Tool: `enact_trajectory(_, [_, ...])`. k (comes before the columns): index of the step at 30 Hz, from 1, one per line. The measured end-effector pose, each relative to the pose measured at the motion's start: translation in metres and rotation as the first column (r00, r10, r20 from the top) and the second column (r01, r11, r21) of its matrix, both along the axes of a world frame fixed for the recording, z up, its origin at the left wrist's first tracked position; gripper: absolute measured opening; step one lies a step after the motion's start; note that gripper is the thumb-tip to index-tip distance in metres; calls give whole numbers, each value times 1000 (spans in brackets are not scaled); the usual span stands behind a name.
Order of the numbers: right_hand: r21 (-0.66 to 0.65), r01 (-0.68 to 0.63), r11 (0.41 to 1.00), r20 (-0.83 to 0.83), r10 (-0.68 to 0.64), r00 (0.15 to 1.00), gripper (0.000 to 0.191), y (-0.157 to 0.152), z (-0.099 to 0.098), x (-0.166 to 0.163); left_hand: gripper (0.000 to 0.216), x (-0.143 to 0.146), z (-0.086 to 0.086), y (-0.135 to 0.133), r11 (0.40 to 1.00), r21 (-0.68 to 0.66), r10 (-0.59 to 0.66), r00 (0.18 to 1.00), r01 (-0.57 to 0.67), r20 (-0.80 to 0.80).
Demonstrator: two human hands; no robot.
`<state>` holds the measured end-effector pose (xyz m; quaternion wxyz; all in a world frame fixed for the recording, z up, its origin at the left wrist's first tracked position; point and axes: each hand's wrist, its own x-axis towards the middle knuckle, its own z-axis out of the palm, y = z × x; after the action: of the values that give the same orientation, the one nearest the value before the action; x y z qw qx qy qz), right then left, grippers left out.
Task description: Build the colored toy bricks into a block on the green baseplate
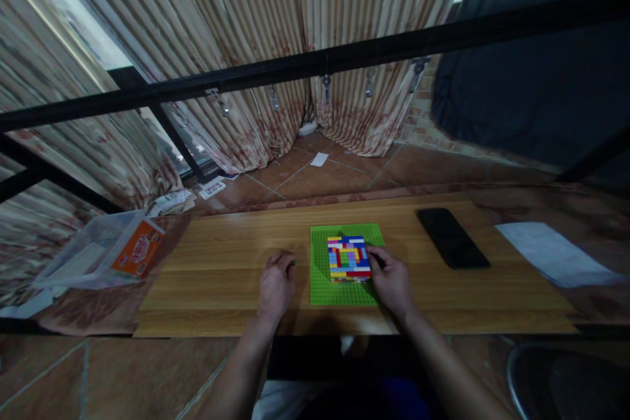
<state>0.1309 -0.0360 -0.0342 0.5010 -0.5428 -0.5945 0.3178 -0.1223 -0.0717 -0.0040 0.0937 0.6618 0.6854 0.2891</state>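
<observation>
A green baseplate [325, 289] lies on the wooden table [221, 275] in front of me. On it stands a block of many-coloured bricks [348, 258]. My right hand [391, 279] rests on the plate's right side, its fingertips touching the right edge of the brick block. My left hand [276, 283] sits on the table just left of the plate, fingers curled, with a small green piece showing at its fingertips.
A black phone [453, 237] lies on the table at the right. A white sheet [554, 252] lies further right. A clear plastic box with an orange label [105, 251] sits at the left. Black frame bars cross above; curtains hang behind.
</observation>
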Motion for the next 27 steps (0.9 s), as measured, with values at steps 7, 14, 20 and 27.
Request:
enact_trajectory(7, [3,-8,1000,-7,8,1000,28,0,2,0,18,4,5,-1,1000,3,-10,1000,10,30])
enact_trajectory(14, [-3,-15,1000,-19,15,1000,27,0,2,-1,13,28,16,-4,998,-27,-44,946,56,321])
enact_trajectory(20, [0,-17,1000,-30,17,999,27,0,4,-1,12,43,35,-2,998,38,-57,902,45,427])
enact_trajectory(27, [7,4,1000,-28,-4,1000,27,-2,7,-2,15,70,58,4,982,101,-187,894,160,407])
